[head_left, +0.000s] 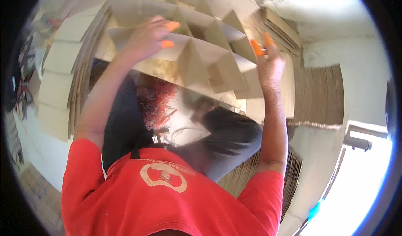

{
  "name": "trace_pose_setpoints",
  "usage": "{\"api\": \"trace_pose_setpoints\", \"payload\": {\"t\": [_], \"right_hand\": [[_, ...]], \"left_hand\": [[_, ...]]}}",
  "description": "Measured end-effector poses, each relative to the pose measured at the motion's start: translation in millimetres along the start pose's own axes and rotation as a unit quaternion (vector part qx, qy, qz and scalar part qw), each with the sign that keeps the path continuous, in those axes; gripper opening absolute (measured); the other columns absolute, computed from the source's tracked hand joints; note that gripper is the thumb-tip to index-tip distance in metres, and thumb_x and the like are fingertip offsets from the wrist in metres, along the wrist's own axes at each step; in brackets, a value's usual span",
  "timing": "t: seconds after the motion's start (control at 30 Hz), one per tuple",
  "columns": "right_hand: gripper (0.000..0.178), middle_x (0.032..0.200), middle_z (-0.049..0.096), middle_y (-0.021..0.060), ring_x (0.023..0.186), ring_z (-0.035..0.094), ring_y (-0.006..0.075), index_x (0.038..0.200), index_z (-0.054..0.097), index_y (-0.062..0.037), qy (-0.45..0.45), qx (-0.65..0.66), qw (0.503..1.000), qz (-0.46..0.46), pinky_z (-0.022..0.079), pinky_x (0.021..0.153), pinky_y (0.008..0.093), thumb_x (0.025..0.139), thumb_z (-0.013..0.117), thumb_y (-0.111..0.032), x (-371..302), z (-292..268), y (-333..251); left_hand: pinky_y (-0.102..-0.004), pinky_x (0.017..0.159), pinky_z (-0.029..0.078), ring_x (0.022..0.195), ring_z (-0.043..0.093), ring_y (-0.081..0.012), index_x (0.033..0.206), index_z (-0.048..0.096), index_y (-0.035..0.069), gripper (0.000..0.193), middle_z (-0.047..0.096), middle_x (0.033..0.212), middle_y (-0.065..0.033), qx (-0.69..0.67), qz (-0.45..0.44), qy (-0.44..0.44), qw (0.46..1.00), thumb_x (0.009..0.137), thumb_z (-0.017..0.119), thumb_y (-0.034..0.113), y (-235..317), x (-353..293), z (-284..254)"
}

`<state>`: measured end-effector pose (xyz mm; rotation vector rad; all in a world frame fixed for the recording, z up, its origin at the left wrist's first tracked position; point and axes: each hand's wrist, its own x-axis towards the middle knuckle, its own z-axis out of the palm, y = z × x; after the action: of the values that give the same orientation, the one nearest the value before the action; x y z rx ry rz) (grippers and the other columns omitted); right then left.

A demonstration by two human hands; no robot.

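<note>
A grid of pale cardboard dividers [222,74] stands in front of me, made of long strips crossed by short upright pieces. My left hand [148,37] is over its left part, blurred by motion. The thumb and a finger wear orange tip covers and are held apart, with nothing seen between them. At the grid's right end is my right hand [271,64], its two orange-covered fingertips apart and pointing away from me, close to the end of the near long strip. Whether it touches that strip is unclear.
Stacks of flat cardboard sheets [56,83] line the left side. More stacked cardboard [320,93] lies at the right by the pale wall. A heap of red scraps [159,100] is on the floor between my legs. Bright light comes from an opening [356,181] at lower right.
</note>
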<state>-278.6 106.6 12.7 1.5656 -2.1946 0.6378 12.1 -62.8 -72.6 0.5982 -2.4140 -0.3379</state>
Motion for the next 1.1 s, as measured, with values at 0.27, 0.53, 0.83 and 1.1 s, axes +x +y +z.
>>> {"api": "trace_pose_setpoints", "payload": {"t": [0.27, 0.53, 0.83, 1.1], "right_hand": [[0.095, 0.142, 0.042, 0.0214, 0.130, 0.040, 0.0351, 0.143, 0.033, 0.0023, -0.198, -0.327, 0.867, 0.320, 0.038, 0.101, 0.0533, 0.075, 0.075, -0.050, -171.6, -17.0, 203.8], [0.064, 0.100, 0.067, 0.0178, 0.096, 0.064, 0.0322, 0.108, 0.058, -0.0076, -0.142, -0.283, 0.874, 0.369, 0.051, 0.079, 0.0470, 0.063, 0.085, -0.043, -162.7, -52.6, 249.1], [0.049, 0.089, 0.071, 0.0171, 0.068, 0.068, 0.0235, 0.115, 0.060, -0.0003, 0.215, -0.189, 0.939, 0.191, 0.053, 0.059, 0.0346, 0.082, 0.076, -0.032, -59.1, -138.2, 176.3], [0.053, 0.107, 0.069, 0.0122, 0.094, 0.062, 0.0105, 0.128, 0.056, 0.0052, 0.028, 0.285, 0.958, 0.009, 0.053, 0.085, 0.0246, 0.079, 0.075, 0.001, 26.4, -118.4, -30.5]], "left_hand": [[-0.0401, 0.100, 0.041, 0.117, 0.053, -0.0293, 0.129, 0.058, 0.013, 0.064, 0.061, 0.119, -0.0105, 0.090, -0.011, 0.042, 0.995, 0.069, 0.080, 0.021, -9.8, -11.8, -17.0], [-0.0405, 0.097, 0.042, 0.114, 0.053, -0.0295, 0.124, 0.062, 0.013, 0.059, 0.061, 0.118, -0.0124, 0.119, -0.048, 0.014, 0.992, 0.070, 0.081, 0.022, -17.9, -11.4, -22.0], [-0.0402, 0.093, 0.042, 0.110, 0.054, -0.0305, 0.117, 0.066, 0.013, 0.049, 0.063, 0.113, -0.0121, 0.123, -0.082, 0.017, 0.989, 0.071, 0.079, 0.026, -35.2, -21.8, -35.9], [-0.0407, 0.084, 0.046, 0.095, 0.059, -0.0308, 0.103, 0.070, 0.007, 0.029, 0.065, 0.095, -0.0130, 0.003, -0.111, -0.032, 0.993, 0.075, 0.074, 0.015, -59.7, -37.7, -50.4]]}}
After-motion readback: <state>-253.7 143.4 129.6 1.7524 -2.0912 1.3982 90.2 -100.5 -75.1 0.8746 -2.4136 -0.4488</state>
